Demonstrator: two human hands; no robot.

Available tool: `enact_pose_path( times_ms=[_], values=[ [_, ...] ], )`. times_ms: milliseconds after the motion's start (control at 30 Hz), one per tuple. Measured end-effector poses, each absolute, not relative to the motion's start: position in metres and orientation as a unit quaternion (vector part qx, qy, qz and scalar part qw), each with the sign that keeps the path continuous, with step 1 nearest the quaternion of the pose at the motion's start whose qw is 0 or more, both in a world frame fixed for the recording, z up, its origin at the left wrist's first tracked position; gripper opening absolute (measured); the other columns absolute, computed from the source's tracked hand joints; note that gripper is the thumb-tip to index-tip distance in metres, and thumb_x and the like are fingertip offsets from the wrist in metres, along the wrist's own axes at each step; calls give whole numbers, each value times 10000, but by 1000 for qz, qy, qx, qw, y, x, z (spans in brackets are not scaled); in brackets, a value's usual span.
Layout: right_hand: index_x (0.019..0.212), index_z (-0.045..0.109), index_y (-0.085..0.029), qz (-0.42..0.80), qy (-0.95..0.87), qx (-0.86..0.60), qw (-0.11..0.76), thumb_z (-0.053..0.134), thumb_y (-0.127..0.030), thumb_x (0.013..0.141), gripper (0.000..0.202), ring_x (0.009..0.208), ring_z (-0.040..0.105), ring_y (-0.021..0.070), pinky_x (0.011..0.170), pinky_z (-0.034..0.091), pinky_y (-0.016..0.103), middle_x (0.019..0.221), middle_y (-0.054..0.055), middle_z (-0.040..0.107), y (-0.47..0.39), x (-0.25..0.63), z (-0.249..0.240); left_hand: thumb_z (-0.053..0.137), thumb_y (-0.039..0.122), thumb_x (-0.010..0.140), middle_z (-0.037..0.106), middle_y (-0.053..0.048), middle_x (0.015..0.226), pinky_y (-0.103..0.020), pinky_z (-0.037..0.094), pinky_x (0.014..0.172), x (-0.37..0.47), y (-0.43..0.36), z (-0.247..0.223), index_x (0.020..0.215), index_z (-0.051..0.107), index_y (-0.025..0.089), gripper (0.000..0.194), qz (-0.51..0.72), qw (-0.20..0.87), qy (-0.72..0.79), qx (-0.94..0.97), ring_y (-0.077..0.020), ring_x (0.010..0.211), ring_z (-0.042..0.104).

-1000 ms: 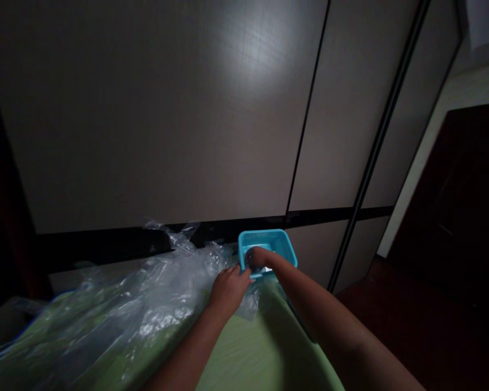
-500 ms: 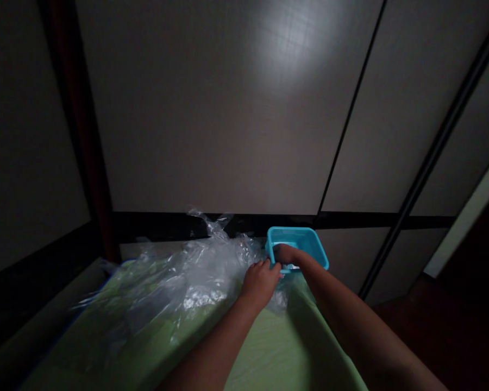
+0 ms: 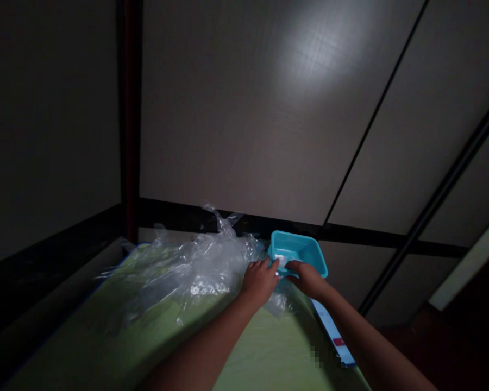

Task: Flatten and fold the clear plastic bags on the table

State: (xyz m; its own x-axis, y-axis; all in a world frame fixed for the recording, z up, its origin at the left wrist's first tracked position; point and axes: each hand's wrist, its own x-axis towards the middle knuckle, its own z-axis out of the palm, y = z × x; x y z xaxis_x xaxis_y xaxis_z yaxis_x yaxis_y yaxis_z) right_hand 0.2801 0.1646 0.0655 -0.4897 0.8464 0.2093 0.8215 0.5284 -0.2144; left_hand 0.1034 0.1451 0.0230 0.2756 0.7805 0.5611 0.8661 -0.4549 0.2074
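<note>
A turquoise plastic basin [image 3: 318, 260] stands at the far edge of a surface with a green cover [image 3: 264, 347]. My left hand [image 3: 259, 282] is closed at the basin's front left corner, fingers curled toward its rim, with clear plastic under it. Over the front rim is my right hand [image 3: 309, 279], its thumb and forefinger apart and nothing visible between them. Something small and whitish [image 3: 280, 260] lies inside the basin close to my fingers; its kind is unclear. A crumpled heap of clear plastic bags [image 3: 215, 266] spreads left of my left hand.
Behind the surface rises a panelled wall or cabinet front [image 3: 236, 136] with a dark band [image 3: 171, 209] low down. Partly under my right forearm lies a flat thing with a bright pale face and a red mark [image 3: 339, 342]. Dark floor [image 3: 444, 347] shows at right.
My right hand has drawn back from inside the basin to its front rim, and its fingers have parted. The left hand stays at the corner. The pale flat thing has come into view.
</note>
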Motion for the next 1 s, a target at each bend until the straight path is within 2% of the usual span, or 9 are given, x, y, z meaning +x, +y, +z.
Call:
enact_pose_path(
  times_ms=[100,167,333,500,600,700,800,900,1000],
  values=[
    [958,634,-164,-22,-853,-502,144,509,-215,839,180,904,602,239,810,387,335,946,97,670,171,274,60,595,354,818,584,-118,1146,-416,395,873,100,145,22,1369,344,195,625,-335,85,-539,-768,-276,1027,528],
    [943,634,-168,-59,-847,-508,146,485,-229,865,179,915,593,237,822,364,342,935,89,665,176,272,58,594,346,815,577,-125,1162,-441,364,923,95,147,22,1374,336,174,640,-363,102,-552,-744,-282,1060,509],
    [960,636,-175,-123,-840,-509,144,477,-255,889,191,941,569,230,827,354,341,973,93,649,184,269,56,578,293,819,533,-138,1232,-519,230,1033,81,157,15,1198,534,178,398,-393,120,-568,-713,-309,1186,420],
    [965,642,-221,-163,-840,-496,143,575,-297,844,159,1052,500,264,875,335,403,1063,91,615,185,270,67,611,208,769,551,-133,1190,-511,321,981,72,166,-1,1058,613,194,289,-394,104,-549,-730,-299,1086,514],
    [1115,588,-237,-170,-836,-493,171,619,-316,814,313,1184,400,281,963,259,461,1274,103,504,172,274,78,623,188,738,574,-147,1133,-474,406,900,64,171,1,936,648,173,200,-403,88,-524,-745,-311,1036,538],
    [1222,514,-210,-172,-815,-508,222,527,-361,870,384,1221,342,284,976,248,457,1340,128,425,141,279,83,600,227,757,622,-131,979,-425,439,874,52,176,22,815,649,161,101,-427,61,-485,-760,-288,973,566],
    [1114,573,-198,-167,-799,-506,279,507,-345,874,289,1137,402,265,926,305,406,1227,120,500,104,276,81,573,274,782,624,-106,996,-414,419,924,35,180,62,889,639,164,167,-482,33,-443,-755,-266,1010,560],
    [1034,599,-196,-140,-826,-483,254,549,-350,840,252,1125,397,276,910,306,413,1150,111,530,76,262,78,529,334,820,578,-93,1145,-417,357,997,15,178,104,1057,591,189,285,-561,13,-418,-715,-246,1115,507],
    [1043,595,-183,-66,-850,-481,204,516,-356,853,269,1095,425,276,897,313,415,1095,120,548,65,243,75,450,416,863,588,-97,1125,-419,378,974,-1,167,125,1111,556,194,350,-620,-20,-410,-668,-231,1082,534]
  ],
)
